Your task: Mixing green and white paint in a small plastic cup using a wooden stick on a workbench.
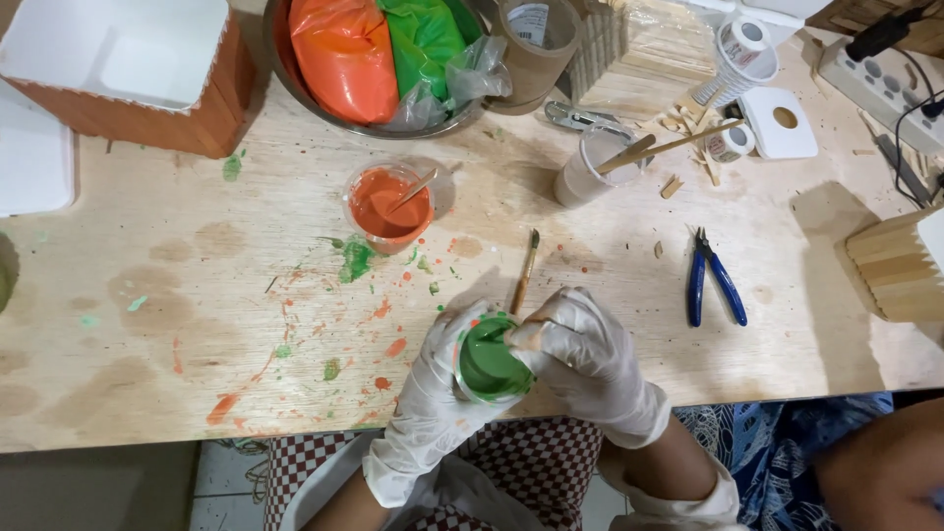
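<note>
A: Head view, foreground. What do the two gloved hands hold?

B: The left hand, in a white glove, is curled round the side of a small clear cup of green paint, fingers closed on its wall. The right hand, also gloved, is closed on a thin paintbrush, gripping the lower handle; the bristle end points away from the person, and the handle's lower end lies at the cup's rim. Whether it touches the paint cannot be told.

A: Where is the cup?

B: At the near edge of the plywood table, over the person's checked lap cloth.

A: Head view, middle ground?

B: A cup of orange paint with a stick in it stands beyond the hands, among green and orange splashes. To its right, a clear cup holds wooden sticks. Blue-handled pliers lie to the right of the hands, well apart.

A: Far edge?

B: A metal bowl holds an orange bag and a green bag. An orange-sided box stands at the far left.
</note>
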